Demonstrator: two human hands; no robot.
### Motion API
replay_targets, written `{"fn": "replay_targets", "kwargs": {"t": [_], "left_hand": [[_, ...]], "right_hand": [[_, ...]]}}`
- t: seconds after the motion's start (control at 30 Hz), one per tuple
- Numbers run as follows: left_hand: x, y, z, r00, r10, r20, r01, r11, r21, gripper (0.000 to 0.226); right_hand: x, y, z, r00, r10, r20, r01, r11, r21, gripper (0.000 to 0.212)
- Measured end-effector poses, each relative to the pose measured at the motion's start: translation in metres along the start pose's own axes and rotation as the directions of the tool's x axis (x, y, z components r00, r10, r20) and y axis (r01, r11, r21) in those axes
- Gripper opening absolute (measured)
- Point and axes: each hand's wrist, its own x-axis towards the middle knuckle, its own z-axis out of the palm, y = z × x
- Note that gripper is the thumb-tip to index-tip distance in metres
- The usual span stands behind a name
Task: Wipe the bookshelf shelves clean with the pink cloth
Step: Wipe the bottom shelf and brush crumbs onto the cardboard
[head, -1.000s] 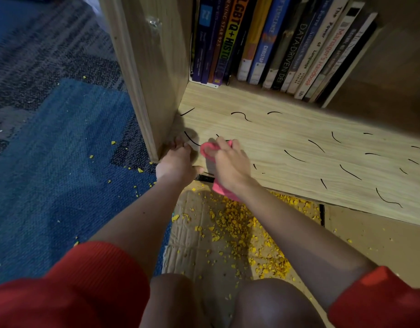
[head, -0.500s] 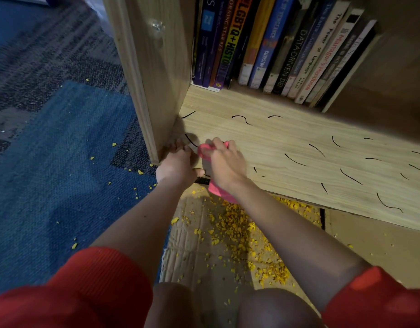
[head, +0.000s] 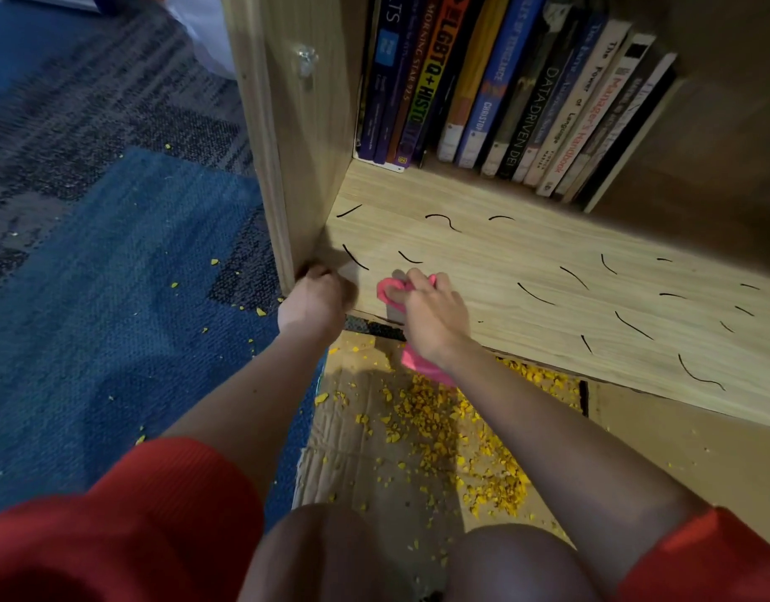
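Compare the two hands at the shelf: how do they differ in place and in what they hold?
The right hand grips the pink cloth; the left hand holds no cloth. The right hand lies on the shelf board near black marks; the left hand rests at the foot of the side panel. Both are at the shelf's front edge.

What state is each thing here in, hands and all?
pink cloth, bunched on the shelf near its front edge.
right hand, grips the pink cloth.
left hand, against the side panel base; grip unclear.
shelf, marked with black squiggles.
books, upright or leaning at the back.
cardboard, littered with yellow crumbs.
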Motion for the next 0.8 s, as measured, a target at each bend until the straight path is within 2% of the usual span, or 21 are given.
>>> {"fn": "replay_targets", "kwargs": {"t": [0.2, 0.37, 0.57, 0.7, 0.8], "left_hand": [[0.005, -0.005, 0.001, 1.0, 0.004, -0.014, -0.005, 0.999, -0.036, 0.031], [0.005, -0.002, -0.003, 1.0, -0.022, 0.017, 0.023, 0.999, -0.033, 0.04], [0.004, 0.001, -0.005, 0.999, -0.039, 0.023, 0.04, 0.999, -0.019, 0.041], [0.005, 0.002, -0.008, 0.997, -0.064, 0.032, 0.065, 0.998, -0.024, 0.041], [0.007, 0.0, -0.007, 0.997, -0.072, 0.026, 0.073, 0.997, -0.034, 0.043]], "right_hand": [[0.046, -0.019, -0.008, 0.999, -0.029, -0.035, 0.031, 0.998, 0.055, 0.037], [0.023, -0.009, -0.009, 0.986, -0.162, 0.043, 0.162, 0.987, 0.0, 0.047], [0.045, -0.023, -0.015, 0.999, -0.044, -0.005, 0.044, 0.999, 0.027, 0.036], [0.02, -0.018, -0.006, 0.989, -0.144, 0.017, 0.144, 0.989, 0.023, 0.052], [0.037, -0.012, -0.015, 0.999, -0.046, -0.013, 0.047, 0.999, 0.024, 0.044]]}}
